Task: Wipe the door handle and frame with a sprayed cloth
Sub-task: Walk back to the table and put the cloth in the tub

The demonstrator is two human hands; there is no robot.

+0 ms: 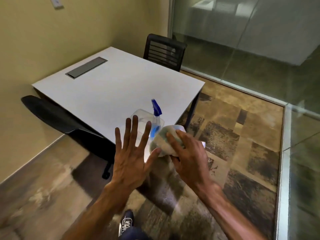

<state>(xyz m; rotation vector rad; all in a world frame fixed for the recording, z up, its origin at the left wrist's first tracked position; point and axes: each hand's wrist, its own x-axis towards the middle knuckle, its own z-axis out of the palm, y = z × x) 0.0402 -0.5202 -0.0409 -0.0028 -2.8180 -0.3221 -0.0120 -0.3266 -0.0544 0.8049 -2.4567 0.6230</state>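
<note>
My right hand [187, 154] grips a bunched beige and green cloth [161, 141] over the near corner of the white table [107, 94]. My left hand [131, 153] is spread flat beside it, fingers apart, its thumb touching the cloth. Just behind the cloth stands a clear spray bottle [155, 118] with a blue trigger head and blue liquid, upright on the table. A clear plastic container [141, 118] sits next to the bottle. No door handle is in view.
A black chair [164, 51] stands at the table's far side and another black chair [57, 115] at its left. A glass wall with a metal floor rail [284, 135] runs along the right. Patterned carpet covers the floor; my shoe [126, 222] shows below.
</note>
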